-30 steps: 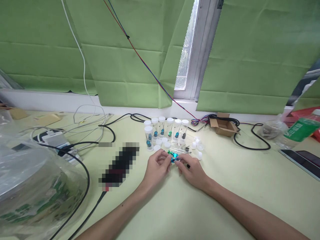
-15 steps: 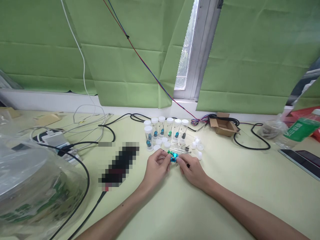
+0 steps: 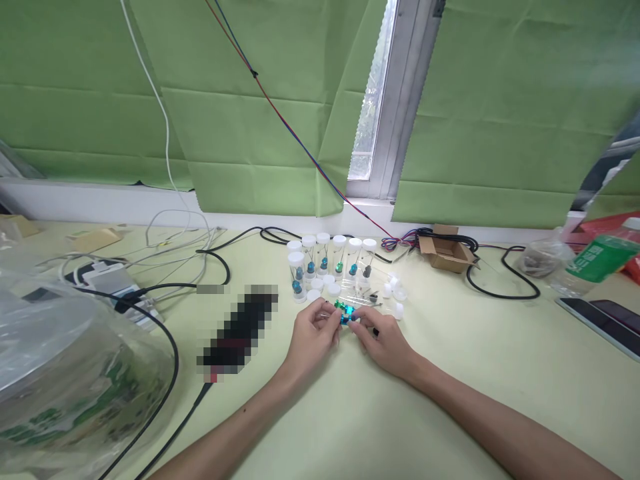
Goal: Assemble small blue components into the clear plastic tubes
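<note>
Low over the table, my left hand (image 3: 316, 333) is closed, thumb against fingers, at the left side of a small shiny blue part (image 3: 344, 320). My right hand (image 3: 384, 339) pinches at the same part from the right; its fingertips partly cover it. The part's exact kind is too small to make out. Just beyond the fingertips lie a small green piece (image 3: 340, 305) and a bright blue piece (image 3: 350, 310). Behind them stand several clear vials (image 3: 339, 257) with white caps, holding small blue, green or dark pieces with thin stems. Loose white caps (image 3: 334, 289) lie in front of the vials.
Clear tubes and caps (image 3: 399, 290) lie right of the vials. An open cardboard box (image 3: 447, 257) sits at the back amid black cables. Phones (image 3: 597, 327) and a bottle (image 3: 600, 260) are at right. A plastic bag (image 3: 75, 373) and power strip (image 3: 113, 290) occupy the left.
My right hand has shifted slightly, its thumb and fingers settling differently at the blue part's right end. The left hand stays almost still.
</note>
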A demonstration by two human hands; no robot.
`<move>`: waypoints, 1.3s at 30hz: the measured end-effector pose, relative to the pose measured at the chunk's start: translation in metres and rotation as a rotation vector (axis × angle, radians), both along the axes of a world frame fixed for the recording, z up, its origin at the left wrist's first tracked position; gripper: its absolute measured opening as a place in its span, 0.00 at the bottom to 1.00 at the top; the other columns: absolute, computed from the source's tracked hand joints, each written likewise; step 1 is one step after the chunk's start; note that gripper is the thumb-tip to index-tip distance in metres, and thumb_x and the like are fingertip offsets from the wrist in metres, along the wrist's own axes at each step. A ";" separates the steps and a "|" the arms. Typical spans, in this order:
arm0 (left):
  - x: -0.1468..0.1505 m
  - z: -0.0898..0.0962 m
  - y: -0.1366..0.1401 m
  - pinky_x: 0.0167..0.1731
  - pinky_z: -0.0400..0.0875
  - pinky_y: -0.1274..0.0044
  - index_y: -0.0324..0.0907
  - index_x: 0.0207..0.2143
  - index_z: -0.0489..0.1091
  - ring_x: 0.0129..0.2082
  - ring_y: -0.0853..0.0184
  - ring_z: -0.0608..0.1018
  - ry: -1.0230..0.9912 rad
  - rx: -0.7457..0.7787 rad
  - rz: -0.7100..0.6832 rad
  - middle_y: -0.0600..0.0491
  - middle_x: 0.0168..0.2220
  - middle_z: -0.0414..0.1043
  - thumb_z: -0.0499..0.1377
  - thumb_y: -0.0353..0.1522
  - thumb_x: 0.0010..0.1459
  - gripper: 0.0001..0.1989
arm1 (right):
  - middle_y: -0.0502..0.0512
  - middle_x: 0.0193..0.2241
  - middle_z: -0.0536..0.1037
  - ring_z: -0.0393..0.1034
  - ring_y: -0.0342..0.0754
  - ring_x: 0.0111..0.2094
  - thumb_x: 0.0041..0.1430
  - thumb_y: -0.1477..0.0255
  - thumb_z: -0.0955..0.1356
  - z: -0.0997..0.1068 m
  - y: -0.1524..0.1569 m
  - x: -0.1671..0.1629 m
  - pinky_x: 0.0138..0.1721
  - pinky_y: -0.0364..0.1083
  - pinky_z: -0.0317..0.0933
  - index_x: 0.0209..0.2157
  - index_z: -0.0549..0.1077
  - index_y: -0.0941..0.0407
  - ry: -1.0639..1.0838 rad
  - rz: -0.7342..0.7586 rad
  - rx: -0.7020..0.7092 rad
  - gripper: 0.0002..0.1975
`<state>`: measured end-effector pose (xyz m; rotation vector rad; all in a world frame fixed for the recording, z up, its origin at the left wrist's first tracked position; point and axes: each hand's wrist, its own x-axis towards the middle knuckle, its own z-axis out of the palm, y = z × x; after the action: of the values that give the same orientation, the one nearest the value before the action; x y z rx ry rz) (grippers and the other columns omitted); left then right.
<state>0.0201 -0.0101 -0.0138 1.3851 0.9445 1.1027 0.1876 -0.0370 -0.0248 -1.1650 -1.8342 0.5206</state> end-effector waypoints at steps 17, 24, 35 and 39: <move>0.000 0.000 0.001 0.18 0.60 0.83 0.41 0.29 0.64 0.17 0.74 0.66 -0.006 -0.006 -0.001 0.59 0.18 0.65 0.60 0.41 0.58 0.13 | 0.44 0.18 0.66 0.62 0.43 0.21 0.63 0.68 0.65 -0.001 -0.001 0.000 0.27 0.42 0.57 0.42 0.70 0.57 0.029 -0.011 0.008 0.09; 0.000 0.002 0.001 0.17 0.61 0.82 0.41 0.28 0.64 0.17 0.74 0.67 -0.013 -0.018 -0.012 0.58 0.20 0.66 0.60 0.42 0.57 0.14 | 0.43 0.16 0.66 0.60 0.43 0.20 0.64 0.70 0.64 -0.001 0.002 0.000 0.26 0.43 0.55 0.40 0.70 0.57 0.013 -0.004 0.001 0.07; 0.001 0.014 -0.003 0.16 0.56 0.82 0.42 0.28 0.62 0.16 0.75 0.65 0.000 -0.064 -0.040 0.61 0.17 0.61 0.64 0.41 0.52 0.15 | 0.43 0.15 0.66 0.59 0.42 0.18 0.64 0.69 0.64 -0.002 0.001 0.001 0.22 0.42 0.53 0.39 0.71 0.57 0.010 -0.014 -0.005 0.07; 0.001 0.014 -0.003 0.17 0.57 0.82 0.42 0.28 0.62 0.16 0.75 0.65 0.011 -0.060 -0.046 0.61 0.17 0.62 0.64 0.41 0.53 0.15 | 0.43 0.15 0.66 0.59 0.42 0.18 0.64 0.69 0.64 -0.003 0.002 0.002 0.23 0.42 0.54 0.38 0.72 0.57 0.010 -0.014 0.000 0.07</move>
<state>0.0210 -0.0134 -0.0003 1.3583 0.9417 1.0251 0.1891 -0.0350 -0.0277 -1.1725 -1.8160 0.5176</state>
